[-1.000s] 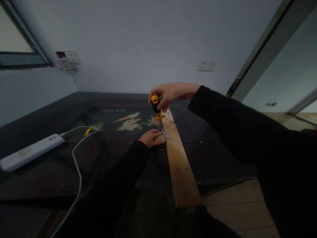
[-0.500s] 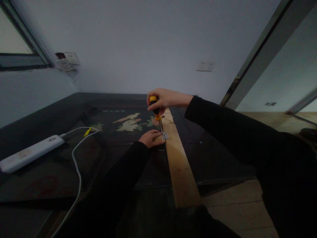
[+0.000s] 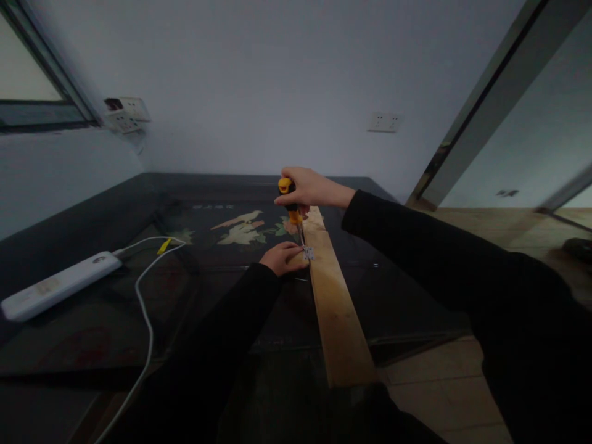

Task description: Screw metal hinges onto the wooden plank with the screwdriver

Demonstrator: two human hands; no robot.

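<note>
A long wooden plank (image 3: 337, 308) lies on the dark table (image 3: 92, 308), running away from me. A small metal hinge (image 3: 308, 252) sits on the plank's left edge. My right hand (image 3: 309, 188) is closed round the yellow and black handle of a screwdriver (image 3: 291, 203), which stands upright with its tip down at the hinge. My left hand (image 3: 282, 257) rests on the table against the plank, its fingers pressed on a small wooden piece beside the hinge.
A white power strip (image 3: 55, 287) with a white cable (image 3: 143, 320) lies on the table's left side. The table top has a painted bird and flower picture (image 3: 240, 229). Wall sockets (image 3: 383, 122) sit behind. Tiled floor (image 3: 444, 382) lies to the right.
My right hand has turned on the screwdriver handle and its wrist has dropped lower. The screwdriver stays upright on the hinge. My left hand and the plank have not moved.
</note>
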